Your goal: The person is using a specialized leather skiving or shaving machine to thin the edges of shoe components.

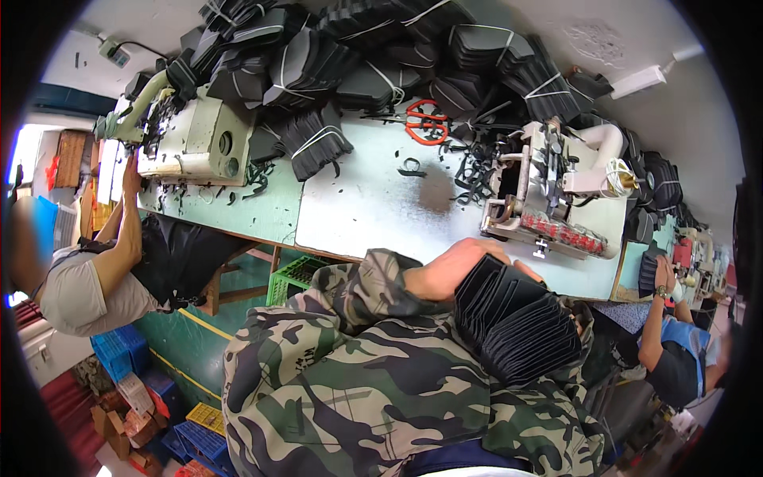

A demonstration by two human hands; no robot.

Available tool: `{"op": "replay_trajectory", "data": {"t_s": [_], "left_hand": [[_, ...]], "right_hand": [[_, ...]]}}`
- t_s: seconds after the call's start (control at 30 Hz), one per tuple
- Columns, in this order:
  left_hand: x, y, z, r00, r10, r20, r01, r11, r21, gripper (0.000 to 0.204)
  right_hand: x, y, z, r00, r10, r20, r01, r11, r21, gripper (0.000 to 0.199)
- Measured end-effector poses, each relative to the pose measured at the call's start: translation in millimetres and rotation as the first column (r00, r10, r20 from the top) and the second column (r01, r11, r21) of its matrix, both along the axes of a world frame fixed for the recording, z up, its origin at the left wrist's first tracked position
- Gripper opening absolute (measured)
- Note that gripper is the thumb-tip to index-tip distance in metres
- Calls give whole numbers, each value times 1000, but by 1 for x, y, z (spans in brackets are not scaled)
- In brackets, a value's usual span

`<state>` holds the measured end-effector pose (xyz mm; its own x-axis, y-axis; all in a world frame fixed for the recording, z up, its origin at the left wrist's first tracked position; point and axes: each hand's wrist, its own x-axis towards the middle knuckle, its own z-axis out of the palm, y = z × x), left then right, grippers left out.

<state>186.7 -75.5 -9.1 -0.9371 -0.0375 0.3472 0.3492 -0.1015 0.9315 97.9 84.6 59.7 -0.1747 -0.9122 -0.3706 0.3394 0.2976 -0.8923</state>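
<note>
A thick stack of thin black pieces (517, 322) is held close to my chest, its layers fanned out. My left hand (455, 269) reaches across from the left and grips the far end of the stack. Its fingers curl behind the pieces, partly out of sight. Of my right hand (582, 319) only a bit of skin shows at the stack's right side; its fingers are hidden. Beyond the stack stands a machine (548, 187) with a pale arm and a red-marked front bar, black scraps (474, 179) lying beside it.
Orange-handled scissors (427, 122) lie on the white table (350, 215). Tied bundles of black pieces (310, 67) are heaped along the back. At left, a person (99, 270) works at another pale machine (199, 139); another person (675, 342) sits at right. A green crate (296, 274) stands below the table.
</note>
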Motion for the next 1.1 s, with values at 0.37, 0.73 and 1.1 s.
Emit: {"op": "replay_trajectory", "data": {"t_s": [0.37,0.73,1.1], "left_hand": [[-21,-14,-58,738,674,33,-577,656,-487,19],[-35,-110,-158,576,702,420,-21,526,-850,36],[-27,-84,-156,497,819,288,-32,349,-937,20]], "right_hand": [[28,-20,-108,954,-127,271,158,983,-93,92],[-9,78,-236,681,-255,687,365,931,-15,65],[-30,268,-55,911,342,-232,-344,938,32,124]]}}
